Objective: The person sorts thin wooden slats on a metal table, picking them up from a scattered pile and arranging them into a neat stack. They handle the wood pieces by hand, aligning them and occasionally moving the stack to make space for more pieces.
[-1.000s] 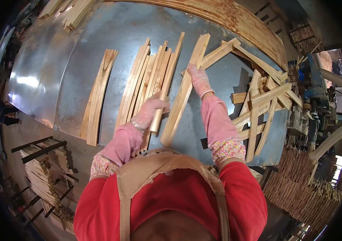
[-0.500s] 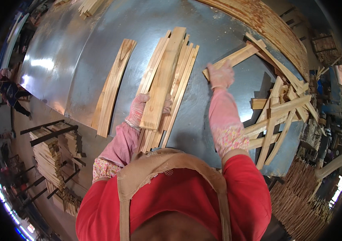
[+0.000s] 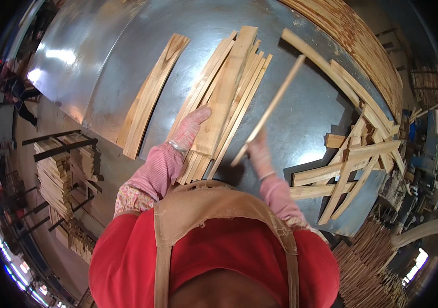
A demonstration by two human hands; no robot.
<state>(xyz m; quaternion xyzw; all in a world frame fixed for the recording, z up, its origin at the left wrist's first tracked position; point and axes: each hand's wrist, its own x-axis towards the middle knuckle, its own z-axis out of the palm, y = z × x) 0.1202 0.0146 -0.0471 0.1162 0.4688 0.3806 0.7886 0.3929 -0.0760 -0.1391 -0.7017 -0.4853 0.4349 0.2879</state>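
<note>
Head view, looking down at the metal-topped table (image 3: pixel 126 66). My right hand (image 3: pixel 259 154), gloved in pink, was closed around the near end of a thin wooden slat (image 3: pixel 273 105); my fingers were wrapped and pressed together on it, and the slat rose slanting toward the upper right of the frame, clear of the table. My left hand (image 3: pixel 190 128), also gloved, lay flat with fingers together on the near end of the sorted stack of slats (image 3: pixel 224 97), steadying it; it pinched nothing. The stack lay in the centre of the frame, its pieces roughly parallel and running from lower centre toward the top. Just left of it, apart from it, lay a second smaller pair of slats (image 3: pixel 149 95). At the right of the frame a loose heap of crossed slats (image 3: pixel 352 159) lay tangled near the table's edge, with a curved wooden rim (image 3: pixel 352 41) above it. At the left, below the table, stood racks of stacked slats (image 3: pixel 59 174).

Judged from this layout, the step in hand was carrying one slat from the heap to the stack. The next move would call for turning the slat parallel to the stack and laying it alongside, while my left hand kept the ends flush.
</note>
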